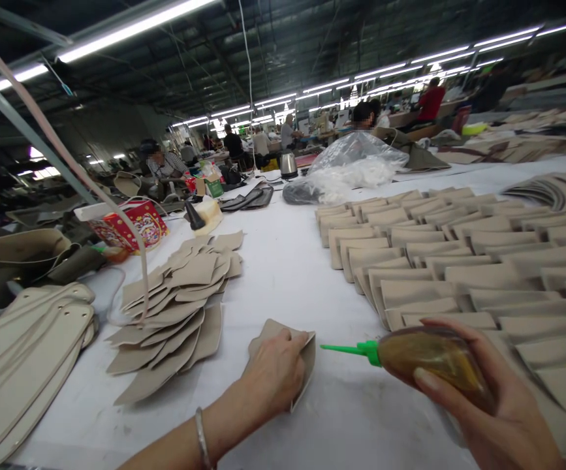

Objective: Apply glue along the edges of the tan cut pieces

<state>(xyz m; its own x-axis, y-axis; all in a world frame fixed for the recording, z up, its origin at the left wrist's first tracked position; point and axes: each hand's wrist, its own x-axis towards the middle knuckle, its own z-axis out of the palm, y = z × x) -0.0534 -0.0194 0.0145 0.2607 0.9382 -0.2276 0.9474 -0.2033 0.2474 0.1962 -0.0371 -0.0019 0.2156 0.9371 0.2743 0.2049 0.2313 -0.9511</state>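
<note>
Beige piece [267,331] lies on the white table [287,261], near the front and between a loose pile on the left and close rows on the right. The left hand [275,371] is on top of it, its grip closed on the piece with the fingers bent near the right-hand edge, where part of the piece stands folded up. A silvery bracelet [201,438] circles that wrist.

The right hand [501,412] has its grip wrapped around a clear bottle [434,360] of amber liquid, thumb along the near side. The bottle is tipped on its side, and its thin green nozzle [348,350] points left, the tip just beside the beige piece and apart from it.

Left of the hands, similar beige pieces lie overlapped in an untidy pile [179,313]; past it, long pale panels [28,378] are stacked at the table's edge. Folded beige pieces stand in rows [417,294] on the right.

Farther back are a red patterned box [143,225], a kettle [289,166] and a clear plastic bag [361,160]. People sit and stand beyond, under long ceiling lights [138,29].
</note>
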